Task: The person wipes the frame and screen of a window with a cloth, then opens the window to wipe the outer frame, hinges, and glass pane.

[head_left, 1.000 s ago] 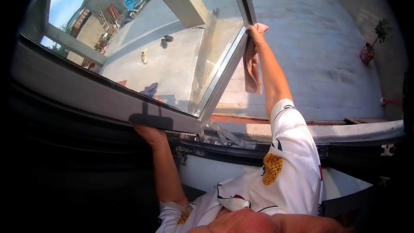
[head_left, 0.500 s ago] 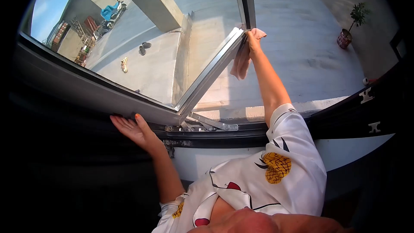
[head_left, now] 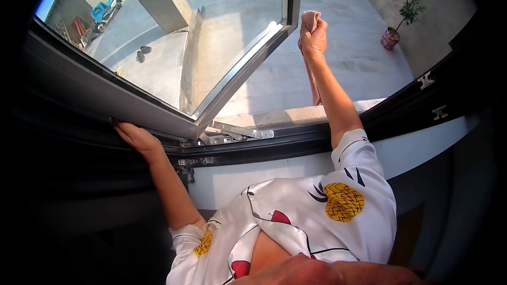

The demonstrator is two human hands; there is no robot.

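Note:
A pink cloth (head_left: 311,18) is bunched in my right hand (head_left: 315,41), and a strip of it hangs down below the fist. That hand is stretched out through the window opening, just right of the tilted-out window sash (head_left: 248,76) and apart from it. Glass (head_left: 222,26) fills the sash, in a dark grey frame. My left hand (head_left: 136,136) lies at the lower left against the dark lower edge of the window frame, its fingers extended and partly in shadow. Between my arms a metal hinge arm (head_left: 240,131) joins the sash to the black window track (head_left: 253,149).
A white sill (head_left: 264,166) runs below the track. Metal latch pieces (head_left: 425,79) sit on the dark frame at right. Outside are paved ground (head_left: 354,47), a potted plant (head_left: 390,38), a pillar (head_left: 153,0), dark shoes (head_left: 141,54) and a scooter with a blue cover (head_left: 103,10).
My right hand has left the sash edge and moved outward with the cloth. My left hand has slid left along the lower frame. The view has shifted a little.

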